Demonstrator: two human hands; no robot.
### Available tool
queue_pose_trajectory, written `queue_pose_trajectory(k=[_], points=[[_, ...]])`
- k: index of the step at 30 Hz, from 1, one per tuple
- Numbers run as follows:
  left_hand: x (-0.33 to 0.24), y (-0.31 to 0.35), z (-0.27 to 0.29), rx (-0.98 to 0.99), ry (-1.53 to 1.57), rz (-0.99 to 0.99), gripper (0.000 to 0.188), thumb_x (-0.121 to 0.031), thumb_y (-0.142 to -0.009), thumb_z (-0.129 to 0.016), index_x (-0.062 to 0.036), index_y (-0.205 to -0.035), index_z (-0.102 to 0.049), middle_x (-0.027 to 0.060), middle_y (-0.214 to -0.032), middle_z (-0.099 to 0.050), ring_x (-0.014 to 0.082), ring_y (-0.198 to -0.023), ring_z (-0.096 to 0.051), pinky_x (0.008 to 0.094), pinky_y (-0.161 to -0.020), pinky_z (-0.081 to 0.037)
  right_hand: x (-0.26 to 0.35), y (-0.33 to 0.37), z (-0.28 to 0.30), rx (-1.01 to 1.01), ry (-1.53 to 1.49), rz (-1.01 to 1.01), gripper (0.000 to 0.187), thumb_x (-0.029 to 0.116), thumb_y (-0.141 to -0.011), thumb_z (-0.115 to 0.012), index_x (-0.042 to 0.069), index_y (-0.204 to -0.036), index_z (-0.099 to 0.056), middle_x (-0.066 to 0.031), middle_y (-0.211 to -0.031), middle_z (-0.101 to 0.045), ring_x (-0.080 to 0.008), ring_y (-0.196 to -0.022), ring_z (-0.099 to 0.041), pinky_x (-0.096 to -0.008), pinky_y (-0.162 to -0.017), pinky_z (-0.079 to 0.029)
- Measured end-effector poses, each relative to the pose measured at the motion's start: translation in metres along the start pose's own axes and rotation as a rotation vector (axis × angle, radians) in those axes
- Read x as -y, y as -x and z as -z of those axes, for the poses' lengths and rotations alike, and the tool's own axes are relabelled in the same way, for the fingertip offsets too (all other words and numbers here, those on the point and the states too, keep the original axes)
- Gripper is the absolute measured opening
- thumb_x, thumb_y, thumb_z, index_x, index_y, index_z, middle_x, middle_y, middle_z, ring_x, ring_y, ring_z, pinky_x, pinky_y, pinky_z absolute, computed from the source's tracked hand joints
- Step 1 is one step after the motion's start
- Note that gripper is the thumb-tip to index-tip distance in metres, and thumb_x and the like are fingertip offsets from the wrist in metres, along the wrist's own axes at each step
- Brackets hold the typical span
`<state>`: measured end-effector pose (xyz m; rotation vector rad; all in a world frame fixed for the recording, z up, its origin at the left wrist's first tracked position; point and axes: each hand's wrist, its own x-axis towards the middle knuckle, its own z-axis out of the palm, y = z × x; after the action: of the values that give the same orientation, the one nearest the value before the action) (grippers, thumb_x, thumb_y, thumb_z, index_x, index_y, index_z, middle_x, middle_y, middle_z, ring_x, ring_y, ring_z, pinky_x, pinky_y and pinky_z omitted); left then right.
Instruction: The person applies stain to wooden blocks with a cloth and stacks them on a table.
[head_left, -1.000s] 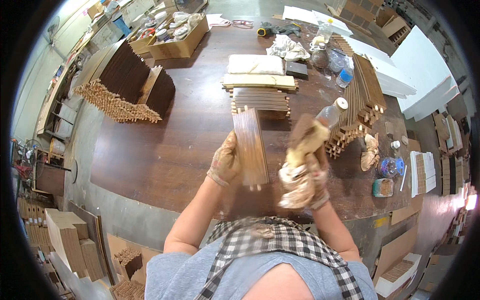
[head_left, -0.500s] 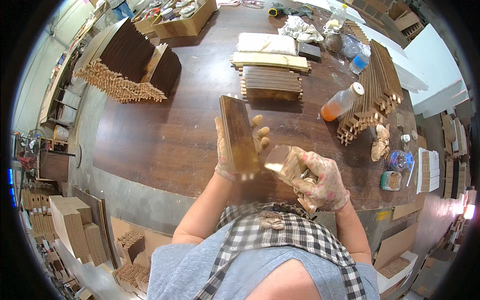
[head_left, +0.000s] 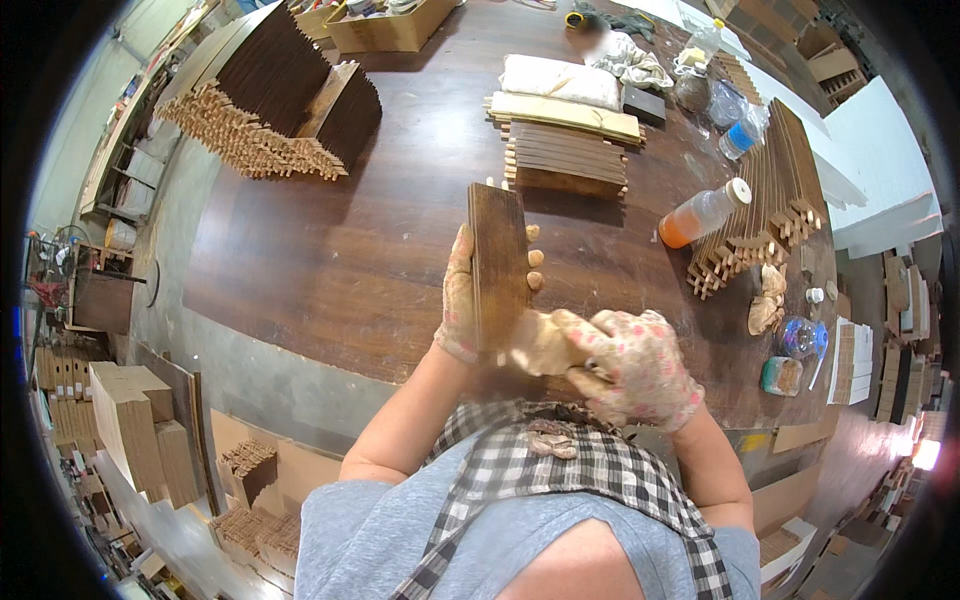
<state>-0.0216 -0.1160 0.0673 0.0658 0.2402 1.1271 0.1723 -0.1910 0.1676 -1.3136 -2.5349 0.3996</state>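
Note:
My gloved left hand (head_left: 459,300) is closed round a dark brown wooden board (head_left: 498,265), its fingertips showing past the board's right edge. The board stands tilted above the table, with pale dowel pegs at its far end. In my gloved right hand (head_left: 640,368) is a crumpled tan rag (head_left: 545,345), blurred by motion. The rag meets the lower right part of the board. Its front edge is smeared, so I cannot tell exactly how it lies against the face.
Stacked brown boards with pegs (head_left: 570,160) lie ahead on the table (head_left: 330,270). A larger pile (head_left: 265,110) stands far left, another stack (head_left: 755,215) at the right. A bottle of orange liquid (head_left: 700,215), a jar (head_left: 782,375) and a crumpled cloth (head_left: 767,300) are nearby.
The board has turned more upright and sits slightly right in view. The rag, apart from the board before, has come left onto its lower end. The view has shifted a little.

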Motion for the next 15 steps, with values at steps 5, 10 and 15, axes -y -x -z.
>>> queue_pose_trajectory(k=[5, 10, 15], points=[[0.005, -0.005, 0.002, -0.018, 0.001, 0.013, 0.056, -0.048, -0.100, -0.045, -0.0015, -0.131, -0.049, 0.0190, -0.119, -0.058, 0.0268, -0.093, -0.061, 0.0376, -0.079, -0.057, 0.008, -0.002, 0.005, -0.020, -0.033, 0.023, 0.053, 0.029, -0.074, -0.075, 0.008, -0.122, -0.064, -0.0065, -0.085, -0.066, -0.0218, -0.073, -0.065, -0.0366, -0.063, -0.048], [0.002, -0.007, -0.006, 0.067, 0.071, 0.061, 0.062, -0.052, -0.099, -0.043, -0.0032, -0.136, -0.046, 0.0189, -0.118, -0.059, 0.0290, -0.097, -0.063, 0.0376, -0.075, -0.060, -0.023, 0.019, -0.004, -0.098, 0.082, -0.038, 0.051, 0.028, -0.075, -0.070, 0.008, -0.121, -0.063, -0.0076, -0.077, -0.064, -0.0216, -0.065, -0.065, -0.0360, -0.058, -0.049], [0.004, 0.003, -0.005, 0.153, -0.264, 0.151, 0.078, -0.068, -0.094, -0.036, -0.0052, -0.141, -0.042, 0.0147, -0.112, -0.063, 0.0210, -0.089, -0.065, 0.0282, -0.063, -0.058, -0.046, 0.029, 0.005, -0.281, -0.420, -0.256, 0.062, 0.021, -0.072, -0.075, 0.000, -0.128, -0.057, -0.0182, -0.109, -0.068, -0.0312, -0.096, -0.069, -0.0363, -0.081, -0.055]])
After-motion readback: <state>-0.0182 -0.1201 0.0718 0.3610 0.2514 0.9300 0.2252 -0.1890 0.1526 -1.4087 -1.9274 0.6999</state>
